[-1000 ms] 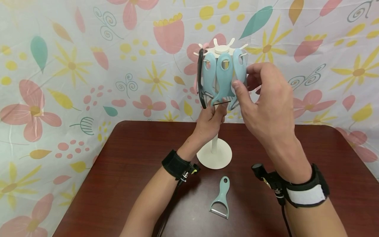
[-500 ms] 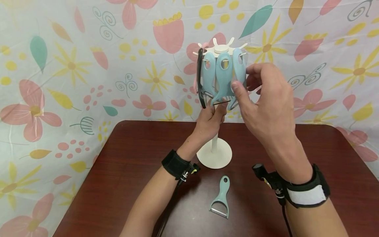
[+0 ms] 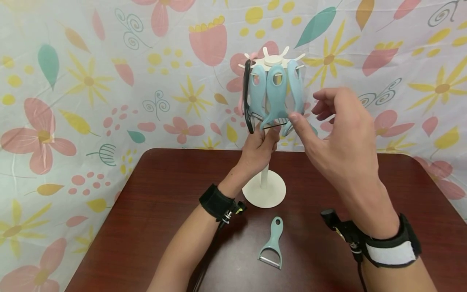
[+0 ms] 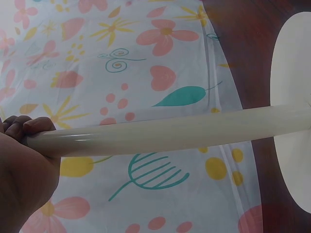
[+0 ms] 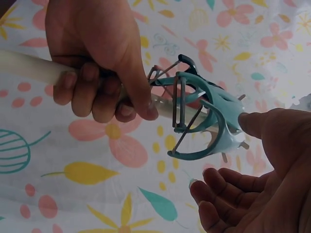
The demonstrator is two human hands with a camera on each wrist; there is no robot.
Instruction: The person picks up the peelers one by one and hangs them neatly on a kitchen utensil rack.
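Observation:
A white stand (image 3: 264,198) with a round base and hooked top rises from the table. My left hand (image 3: 258,151) grips its post (image 4: 165,135) just under the hanging peelers. Three light blue peelers face me on the hooks, among them a middle one (image 3: 276,93) and a right one (image 3: 296,87). A black peeler (image 3: 246,97) hangs at the left, with something pink mostly hidden behind it. My right hand (image 3: 343,138) is beside the right blue peeler, fingers loosely bent and holding nothing. Its thumb tip is close to that peeler; I cannot tell whether they touch.
A pale green peeler (image 3: 276,235) lies on the dark brown table (image 3: 153,227) in front of the stand's base. Behind the table hangs a floral cloth (image 3: 109,73). Both wrists wear black camera straps, with cables trailing down.
My right hand has let go of the right blue peeler and moved a little right and down, its fingers spreading from it. That peeler now hangs slightly turned. The left hand stays put.

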